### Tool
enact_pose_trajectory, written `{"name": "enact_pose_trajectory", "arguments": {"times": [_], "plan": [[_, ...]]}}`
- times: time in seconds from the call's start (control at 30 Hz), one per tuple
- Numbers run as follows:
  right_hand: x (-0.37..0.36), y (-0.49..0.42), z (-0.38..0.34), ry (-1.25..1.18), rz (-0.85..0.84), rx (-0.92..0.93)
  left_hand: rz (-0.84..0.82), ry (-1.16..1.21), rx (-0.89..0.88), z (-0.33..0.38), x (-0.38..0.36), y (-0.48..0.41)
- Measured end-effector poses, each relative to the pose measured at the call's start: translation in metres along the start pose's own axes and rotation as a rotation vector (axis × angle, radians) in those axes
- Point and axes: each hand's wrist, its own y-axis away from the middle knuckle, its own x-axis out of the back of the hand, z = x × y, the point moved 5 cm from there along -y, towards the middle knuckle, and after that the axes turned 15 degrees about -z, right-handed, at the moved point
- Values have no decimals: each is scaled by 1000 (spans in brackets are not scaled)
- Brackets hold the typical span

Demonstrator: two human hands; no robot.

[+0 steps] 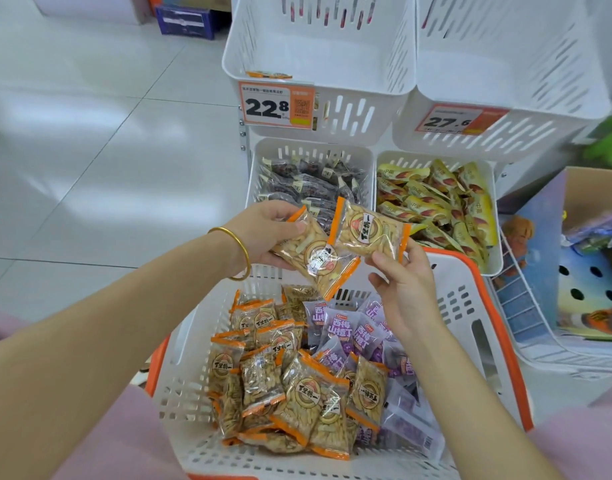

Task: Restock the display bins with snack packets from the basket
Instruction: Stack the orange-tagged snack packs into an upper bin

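A white basket with an orange rim (481, 327) sits below me, filled with several orange-edged seed packets (297, 396) and purple packets (349, 334). My left hand (263, 233) grips one orange-edged packet (315, 261) above the basket. My right hand (405, 285) pinches a second orange-edged packet (370, 230) by its lower edge. Both packets are held in front of the white display bins. The upper left bin (384, 64) holds a single orange packet (268, 75) at its front edge.
The upper right bin (505, 64) looks bare inside. The lower left bin (259, 168) holds dark packets and the lower right bin (490, 209) holds yellow packets. Price tags (275, 105) hang on the upper bins. A cardboard box (592, 188) stands at the right, tiled floor at the left.
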Motion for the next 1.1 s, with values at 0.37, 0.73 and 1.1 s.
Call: {"name": "enact_pose_trajectory", "arguments": {"times": [0.37, 0.73, 1.1], "plan": [[-5, 0, 4, -240, 64, -60, 124, 191, 7, -3, 10, -1], [-25, 2, 10, -352, 35, -82, 69, 498, -41, -2, -1, 2], [-37, 4, -17, 388, 12, 50, -312, 499, -226, 17, -32, 1]]}}
